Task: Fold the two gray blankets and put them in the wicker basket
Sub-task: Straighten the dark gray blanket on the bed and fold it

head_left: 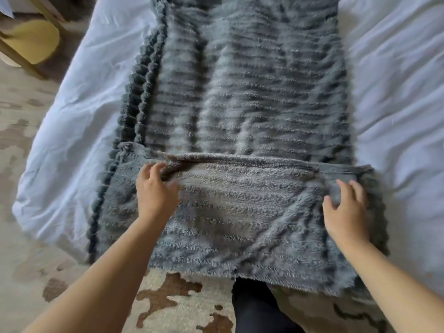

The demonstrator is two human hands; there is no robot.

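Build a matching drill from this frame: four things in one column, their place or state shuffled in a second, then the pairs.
Things
1. left hand
2. right hand
3. yellow chair
4. white sheet

Place or state
A. spread on the bed, under the gray blanket
B. pinches the edge of the blanket's folded-over flap
C. top left of the view, on the floor beside the bed
D. lies on the flap near its right end

Pairs: 1-B, 2-D, 3-C, 4-A
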